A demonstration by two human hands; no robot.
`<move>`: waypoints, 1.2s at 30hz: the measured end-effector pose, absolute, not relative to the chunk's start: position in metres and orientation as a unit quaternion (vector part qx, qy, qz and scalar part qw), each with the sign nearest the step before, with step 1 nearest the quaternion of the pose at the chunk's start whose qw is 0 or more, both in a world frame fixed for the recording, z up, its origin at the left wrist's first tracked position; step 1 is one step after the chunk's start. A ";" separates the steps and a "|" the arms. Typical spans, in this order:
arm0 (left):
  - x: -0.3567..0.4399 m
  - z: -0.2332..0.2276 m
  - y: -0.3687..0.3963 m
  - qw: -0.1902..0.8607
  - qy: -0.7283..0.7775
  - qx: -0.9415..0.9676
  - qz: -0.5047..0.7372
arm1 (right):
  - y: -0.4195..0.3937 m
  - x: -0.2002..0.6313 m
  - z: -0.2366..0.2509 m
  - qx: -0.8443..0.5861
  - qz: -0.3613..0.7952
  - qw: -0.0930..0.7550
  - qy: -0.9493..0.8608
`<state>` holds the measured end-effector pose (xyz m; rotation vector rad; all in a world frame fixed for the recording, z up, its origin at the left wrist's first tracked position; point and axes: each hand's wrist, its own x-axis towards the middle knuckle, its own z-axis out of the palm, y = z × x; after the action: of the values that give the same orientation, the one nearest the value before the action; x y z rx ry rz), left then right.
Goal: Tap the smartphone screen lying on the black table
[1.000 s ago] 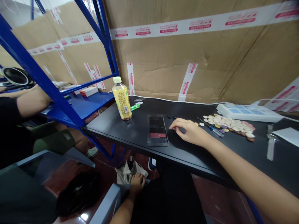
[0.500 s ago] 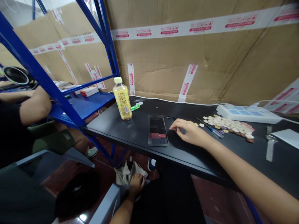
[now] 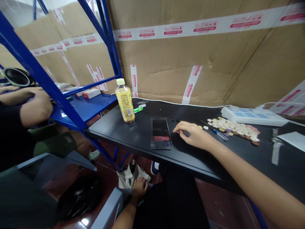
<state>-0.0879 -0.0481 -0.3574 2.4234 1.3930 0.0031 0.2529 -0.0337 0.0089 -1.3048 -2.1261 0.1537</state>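
Note:
My right hand (image 3: 193, 135) lies on the black table just right of a phone (image 3: 161, 135). Its fingers are loosely bent with a gap to the thumb, and nothing shows between them. The phone lies flat, its screen blurred out. Lower down, my left hand (image 3: 140, 187) rests on the end of the grey chair armrest (image 3: 116, 197), fingers draped over it and holding nothing visible. Behind my right wrist are a small screwdriver (image 3: 220, 135) and a pile of pale, purple and brown button-like discs (image 3: 238, 128). Tiny dark pieces (image 3: 172, 120) sit beyond the phone.
A yellow-labelled drink bottle (image 3: 125, 103) stands at left beside a green packet (image 3: 138, 109). Rightward are a white box-like device (image 3: 254, 116) with a cable and a wristwatch (image 3: 276, 148). A blue metal frame (image 3: 59, 92) separates my table from another person (image 3: 35, 108). A bag (image 3: 132, 175) sits below.
The other person's forearms at the far left have shifted slightly. My hands, the phone and the things on my table stay in place.

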 end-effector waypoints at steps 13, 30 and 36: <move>-0.086 -0.353 -0.048 0.181 0.494 0.850 -0.018 | -0.032 0.255 0.006 -0.490 0.057 0.319 -0.809; -0.084 -0.346 -0.049 0.182 0.496 0.849 -0.023 | -0.033 0.255 0.007 -0.497 0.054 0.317 -0.806; -0.085 -0.347 -0.048 0.180 0.494 0.850 -0.021 | -0.033 0.255 0.007 -0.494 0.051 0.317 -0.808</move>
<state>-0.0849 -0.0479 -0.3472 2.4019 1.3965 -0.0593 0.2551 -0.0332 0.0069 -1.2999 -2.1282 0.1353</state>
